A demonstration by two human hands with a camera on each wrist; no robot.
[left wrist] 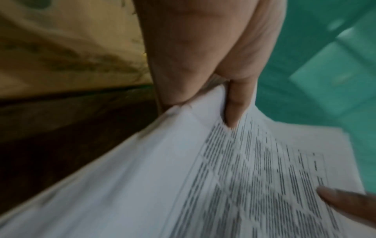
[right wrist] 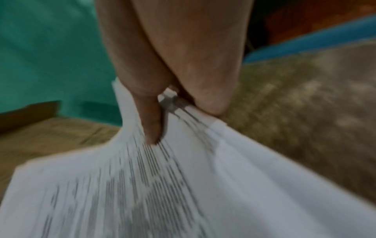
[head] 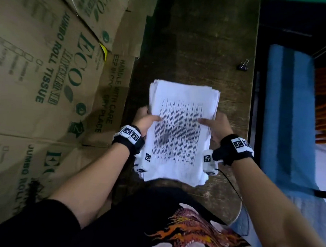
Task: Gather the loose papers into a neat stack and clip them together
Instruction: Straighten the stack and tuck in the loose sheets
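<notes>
Both hands, left hand (head: 145,118) and right hand (head: 217,125), grip one paper stack (head: 179,132); one binder clip (head: 243,65) lies apart.

From where I stand, the print on the papers (head: 179,132) is smeared past reading, in both wrist views too. Beneath the left hand (head: 146,120) and the right hand (head: 218,127) only the thumbs lie on top; the fingers sit hidden under the sheets. Well beyond the fingertips, the binder clip (head: 243,65) is too small to show whether its handles stand up or flat.
</notes>
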